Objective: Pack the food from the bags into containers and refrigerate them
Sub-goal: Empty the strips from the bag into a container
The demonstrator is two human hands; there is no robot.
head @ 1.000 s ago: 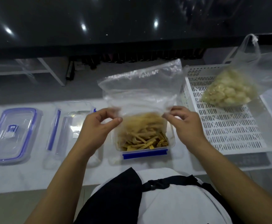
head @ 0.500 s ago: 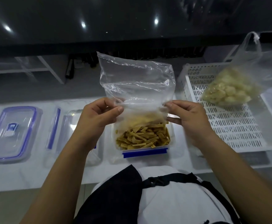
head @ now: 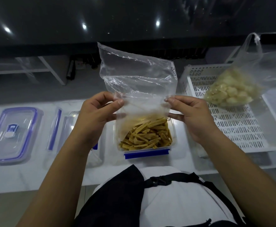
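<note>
A clear plastic bag (head: 138,76) is held upside down over a clear container (head: 174,136) with blue clips. My left hand (head: 94,117) pinches the bag's left edge and my right hand (head: 191,117) pinches its right edge. Yellow-brown food sticks (head: 145,136) fill the container, and the bag above looks empty. A second bag of pale round food pieces (head: 230,89) lies in a white slotted tray (head: 232,128) to the right.
A lid with blue trim (head: 11,133) lies at the far left of the white counter (head: 27,174). Another clear container (head: 68,122) with blue clips stands beside it, partly behind my left arm. A dark glossy wall rises behind the counter.
Both hands have lifted the bag higher and straightened it upright. The last sticks have dropped from the bag into the container.
</note>
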